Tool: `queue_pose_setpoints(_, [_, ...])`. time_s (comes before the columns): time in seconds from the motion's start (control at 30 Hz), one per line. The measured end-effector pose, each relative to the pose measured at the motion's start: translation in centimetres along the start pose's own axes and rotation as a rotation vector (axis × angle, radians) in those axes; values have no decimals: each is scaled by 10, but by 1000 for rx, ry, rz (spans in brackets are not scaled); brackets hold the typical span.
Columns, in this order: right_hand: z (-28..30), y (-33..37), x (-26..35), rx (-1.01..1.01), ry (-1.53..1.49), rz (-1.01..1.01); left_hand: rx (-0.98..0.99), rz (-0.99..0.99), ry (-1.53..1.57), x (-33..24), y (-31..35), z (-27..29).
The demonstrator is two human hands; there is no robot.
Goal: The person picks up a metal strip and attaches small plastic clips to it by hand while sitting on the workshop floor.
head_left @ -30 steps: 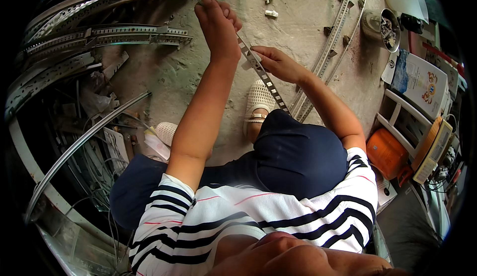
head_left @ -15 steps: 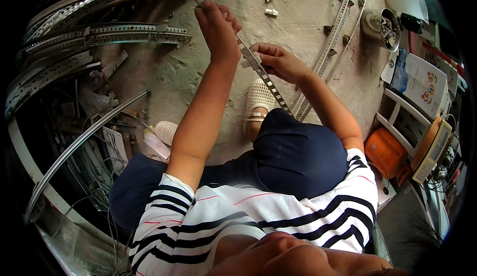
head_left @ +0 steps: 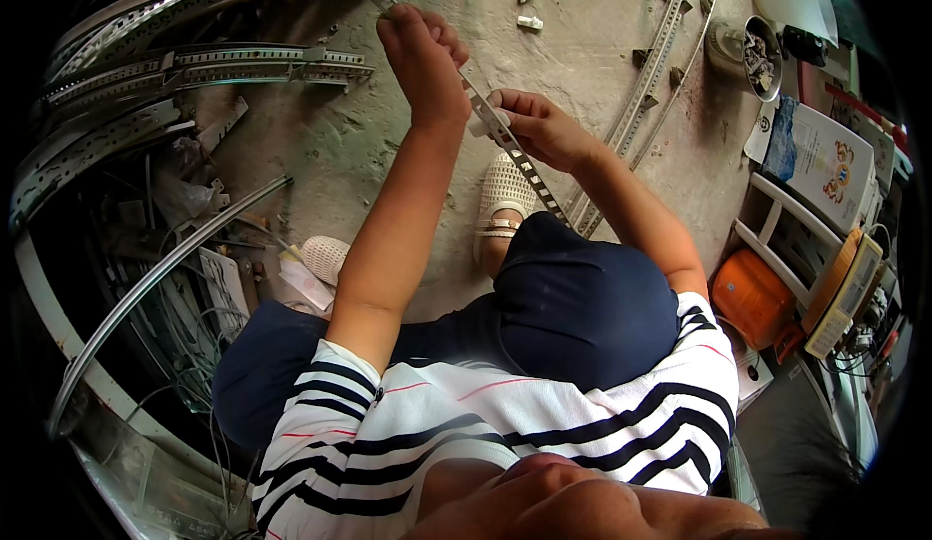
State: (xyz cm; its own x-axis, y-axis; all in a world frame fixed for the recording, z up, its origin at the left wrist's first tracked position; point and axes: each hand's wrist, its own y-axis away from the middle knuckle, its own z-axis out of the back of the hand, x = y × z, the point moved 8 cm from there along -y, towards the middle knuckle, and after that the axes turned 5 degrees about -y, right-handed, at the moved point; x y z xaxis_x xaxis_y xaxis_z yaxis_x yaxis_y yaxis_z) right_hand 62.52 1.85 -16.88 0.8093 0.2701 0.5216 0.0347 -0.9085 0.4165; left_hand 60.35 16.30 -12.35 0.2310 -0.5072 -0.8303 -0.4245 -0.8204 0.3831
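Observation:
A long, narrow metal strip with a row of slots (head_left: 531, 169) runs slantwise from the far left down to my knee. My left hand (head_left: 423, 62) is closed around its upper part, with the fingers curled over the metal. Farther down the strip, my right hand (head_left: 551, 128) pinches at its edge between thumb and fingers. A small white plastic piece (head_left: 482, 124) shows at the strip beside the right fingertips; the fingers and strip partly cover it. Two similar white plastic pieces (head_left: 529, 22) lie on the floor beyond my hands.
Slotted metal rails (head_left: 649, 84) lie on the floor to the right, near a metal can (head_left: 760, 57) of small scraps. More rails (head_left: 262, 66) are piled at left, above a bent metal tube (head_left: 175, 268). An orange container (head_left: 752, 287) stands at right.
The strip has turned slightly, so its slots look lighter. Both hands have shifted a few pixels and keep their places along it.

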Motion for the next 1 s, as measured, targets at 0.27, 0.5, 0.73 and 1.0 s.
queue_pose_setpoints(0.27, [1,1,0,-45,-6,-13,25,18,1,1,-3,-1])
queue_pose_setpoints(0.5, [-1,0,6,-53,40,-34,38,13,3,1,-3,-2])
queue_pose_setpoints(0.73, [5,0,-6,-115,-46,-89,54,6,46,-2,-2,-2])
queue_pose_setpoints(1.0, [5,1,-1,-182,48,-186,113,4,53,-5,3,-10])
